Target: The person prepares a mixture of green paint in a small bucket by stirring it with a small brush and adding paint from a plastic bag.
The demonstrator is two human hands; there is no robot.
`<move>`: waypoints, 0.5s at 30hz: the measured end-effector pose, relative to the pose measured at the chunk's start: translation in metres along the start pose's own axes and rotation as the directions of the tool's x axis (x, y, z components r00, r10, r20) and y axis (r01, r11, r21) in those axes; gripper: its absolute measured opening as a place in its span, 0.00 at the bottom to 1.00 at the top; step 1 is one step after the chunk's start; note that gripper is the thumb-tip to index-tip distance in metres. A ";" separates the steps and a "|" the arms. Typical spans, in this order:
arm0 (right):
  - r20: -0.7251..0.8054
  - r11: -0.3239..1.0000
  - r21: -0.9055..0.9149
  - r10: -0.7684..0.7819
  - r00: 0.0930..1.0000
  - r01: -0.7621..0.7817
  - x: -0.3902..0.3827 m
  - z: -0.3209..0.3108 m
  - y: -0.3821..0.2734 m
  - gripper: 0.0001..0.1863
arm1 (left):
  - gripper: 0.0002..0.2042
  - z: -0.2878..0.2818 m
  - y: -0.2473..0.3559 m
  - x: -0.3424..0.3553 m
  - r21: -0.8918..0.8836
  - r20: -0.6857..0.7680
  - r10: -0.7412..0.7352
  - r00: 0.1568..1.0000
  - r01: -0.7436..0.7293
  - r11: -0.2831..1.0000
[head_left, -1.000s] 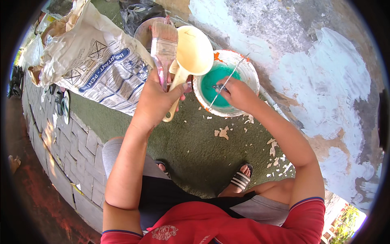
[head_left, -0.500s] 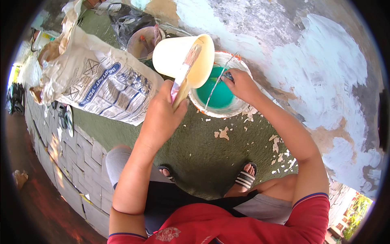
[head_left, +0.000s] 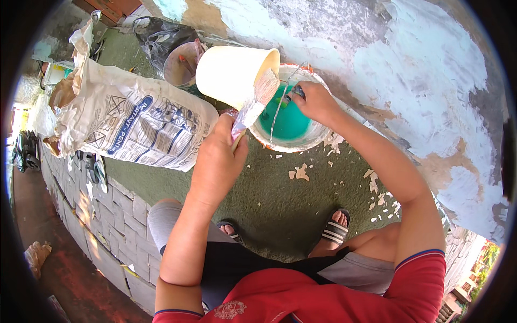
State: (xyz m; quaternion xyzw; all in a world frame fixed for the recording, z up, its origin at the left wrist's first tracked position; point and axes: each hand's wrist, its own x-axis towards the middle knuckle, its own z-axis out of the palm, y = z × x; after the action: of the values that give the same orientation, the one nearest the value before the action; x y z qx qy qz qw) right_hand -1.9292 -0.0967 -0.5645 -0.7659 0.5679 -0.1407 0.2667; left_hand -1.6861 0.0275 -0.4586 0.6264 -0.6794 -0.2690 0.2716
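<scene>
My left hand [head_left: 219, 156] is closed round the handles of a wide paintbrush [head_left: 265, 86] and a cream plastic dipper [head_left: 229, 72]. The dipper lies tipped sideways, mouth to the right, with the pale bristles in front of its opening. Just right of them stands a white bucket [head_left: 322, 137] with orange smears, a wire handle and turquoise liquid [head_left: 292, 125]. My right hand [head_left: 318, 102] is over this bucket, fingers closed on a small dark and green object [head_left: 292, 97], too hidden to name, above the liquid beside the wire handle.
A large open paper sack [head_left: 134, 126] leans at the left. Behind it are a black plastic bag [head_left: 161, 37] and a small dirty bucket [head_left: 177, 67]. A patchily coated wall [head_left: 414, 64] rises along the right. Sandals [head_left: 99, 172] lie on grey pavers [head_left: 113, 220]; paint flakes [head_left: 299, 172] speckle the green ground.
The dipper has rolled from facing up onto its side, and the brush in my left hand has turned and shifted right. My right hand remains in the bucket, slightly higher.
</scene>
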 end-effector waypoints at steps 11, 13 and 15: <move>0.002 0.999 0.037 -0.014 1.000 0.014 0.001 0.012 -0.006 0.18 | 0.15 0.003 0.000 0.001 -0.016 0.009 -0.003 1.000 0.003 1.000; 0.048 0.997 0.078 -0.025 0.999 0.021 -0.005 0.013 -0.013 0.18 | 0.15 0.001 -0.001 0.002 -0.054 -0.006 -0.018 1.000 0.017 0.998; 0.087 0.993 0.110 -0.057 0.995 0.047 -0.015 0.016 -0.018 0.17 | 0.15 0.001 -0.011 0.004 -0.092 -0.036 0.006 0.999 -0.009 0.996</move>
State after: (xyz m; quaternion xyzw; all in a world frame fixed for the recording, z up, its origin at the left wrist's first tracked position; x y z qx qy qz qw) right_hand -1.9107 -0.0749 -0.5663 -0.7705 0.5267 -0.1433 0.3292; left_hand -1.6791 0.0227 -0.4674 0.6154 -0.6636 -0.2878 0.3132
